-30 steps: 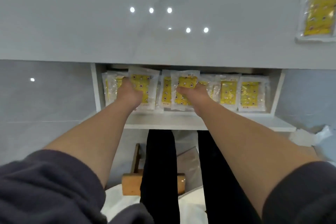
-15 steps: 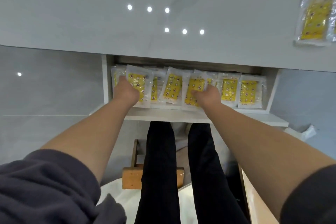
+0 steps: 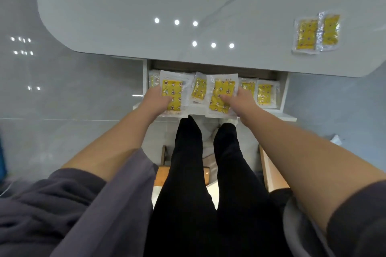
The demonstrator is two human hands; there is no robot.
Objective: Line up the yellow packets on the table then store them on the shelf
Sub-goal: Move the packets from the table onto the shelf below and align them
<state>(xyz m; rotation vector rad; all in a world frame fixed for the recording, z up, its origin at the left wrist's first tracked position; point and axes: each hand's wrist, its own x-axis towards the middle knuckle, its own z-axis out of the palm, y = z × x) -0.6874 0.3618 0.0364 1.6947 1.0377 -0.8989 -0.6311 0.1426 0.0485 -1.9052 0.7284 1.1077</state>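
Both bare forearms stretch forward, nearly parallel, with the sleeves pushed up past the elbows. The left hand (image 3: pixel 156 100) grips a packet (image 3: pixel 172 87), thumb on its front. The right hand (image 3: pixel 241 100) grips a second packet (image 3: pixel 221 87) likewise.

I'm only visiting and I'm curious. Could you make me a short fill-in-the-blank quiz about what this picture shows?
1. The gripped packets in the left hand and the right hand are coloured ____.
2. On the table, ____ loose packets lie side by side.
3. The person's trousers are ____.
Missing words: yellow; two; black.
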